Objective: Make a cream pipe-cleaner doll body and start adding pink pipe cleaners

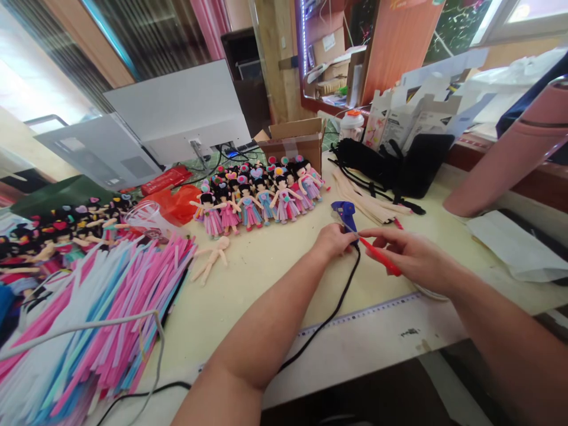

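Both grips are closed: my left hand (pixel 333 239) is wrapped round the blue glue gun (pixel 344 210), my right hand (pixel 412 255) has a red-handled tool (pixel 379 255) pinched, tip by the gun, can't tell if touching. Gun's over the yellowish table (pixel 266 263), near those bunched dolls (pixel 261 198).

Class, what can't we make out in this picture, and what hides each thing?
In the head view:
Blue glue gun: handle partly covered by the left hand.
Red-handled tool: tip too thin and blurred.
Measuring strip: numbers too small.
Back-row dolls: bodies behind the front dolls.
Pink bottle: top cut off by the right edge.
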